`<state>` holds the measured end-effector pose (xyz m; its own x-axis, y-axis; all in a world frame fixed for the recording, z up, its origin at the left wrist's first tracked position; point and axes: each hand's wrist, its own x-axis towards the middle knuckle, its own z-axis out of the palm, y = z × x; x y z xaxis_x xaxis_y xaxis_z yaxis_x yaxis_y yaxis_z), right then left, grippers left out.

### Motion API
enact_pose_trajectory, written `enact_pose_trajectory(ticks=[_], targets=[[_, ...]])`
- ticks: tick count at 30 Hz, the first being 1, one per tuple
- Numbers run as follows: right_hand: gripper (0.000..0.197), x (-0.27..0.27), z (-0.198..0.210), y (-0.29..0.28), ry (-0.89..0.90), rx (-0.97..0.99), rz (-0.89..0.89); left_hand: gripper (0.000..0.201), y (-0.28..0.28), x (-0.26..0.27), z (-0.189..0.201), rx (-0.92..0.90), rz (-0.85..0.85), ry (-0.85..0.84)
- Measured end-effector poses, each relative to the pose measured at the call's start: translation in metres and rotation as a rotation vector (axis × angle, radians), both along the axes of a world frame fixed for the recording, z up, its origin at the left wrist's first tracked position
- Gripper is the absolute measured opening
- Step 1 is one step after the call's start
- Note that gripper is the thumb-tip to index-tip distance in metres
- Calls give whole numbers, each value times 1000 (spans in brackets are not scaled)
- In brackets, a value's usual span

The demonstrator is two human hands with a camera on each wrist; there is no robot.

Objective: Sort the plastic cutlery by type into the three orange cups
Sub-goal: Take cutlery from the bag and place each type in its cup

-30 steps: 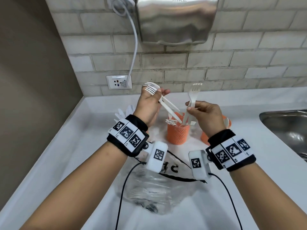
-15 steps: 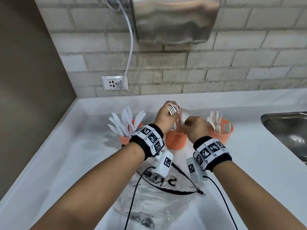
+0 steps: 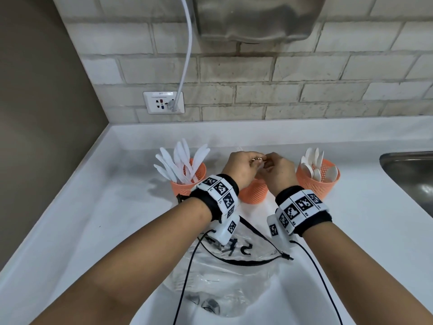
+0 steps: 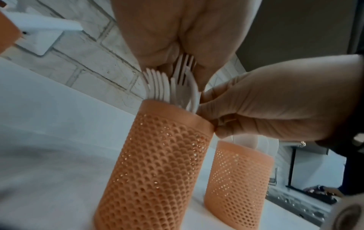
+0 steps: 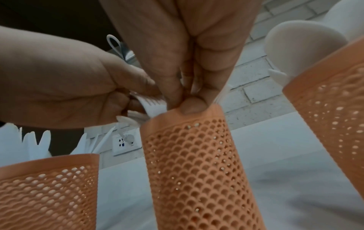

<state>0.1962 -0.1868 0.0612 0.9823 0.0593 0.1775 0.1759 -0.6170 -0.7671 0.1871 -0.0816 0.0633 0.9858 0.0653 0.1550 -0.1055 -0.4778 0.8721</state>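
Both hands meet over the middle cup (image 3: 254,193), fingers curled around the white forks (image 4: 173,87) that stand tines-up in it. Left hand (image 3: 242,168) grasps the fork heads from the left; right hand (image 3: 276,172) pinches them at the rim, thumb on the cup edge in the right wrist view. Left cup (image 3: 185,187) holds knives (image 3: 180,164), right cup (image 3: 321,181) holds spoons (image 3: 312,165). All three cups stand in a row on the white counter (image 3: 93,219). A clear plastic bag (image 3: 225,277) lies on the counter under the wrists.
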Motion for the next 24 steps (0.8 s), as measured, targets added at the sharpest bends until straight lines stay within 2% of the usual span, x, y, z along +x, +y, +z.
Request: enact_pose_trajectory(ticks=[2,5,7,10,13,17,20,24], targets=[[22,-1,1,-2,3,-23,-2,28,-2,-2,5,126,-20,53],[32,-5,7,-3,-29,-69,1,41,-2,-11,26,219,-58,140],[37,-13,13,-6,-87,-77,6,47,1,-21,45,272,-51,88],[29,-30,25,-11,-161,-78,40,36,6,-44,82,168,-14,-74],[19,-59,33,-12,-112,-88,215,25,13,-70,110,15,-42,-139],[16,-94,36,-18,-108,-149,407,14,26,-120,120,131,-167,-147],[15,-103,43,-27,-147,-173,452,6,35,-161,113,288,-272,-42],[17,-113,52,-35,-160,-127,476,20,48,-191,84,682,-390,304]])
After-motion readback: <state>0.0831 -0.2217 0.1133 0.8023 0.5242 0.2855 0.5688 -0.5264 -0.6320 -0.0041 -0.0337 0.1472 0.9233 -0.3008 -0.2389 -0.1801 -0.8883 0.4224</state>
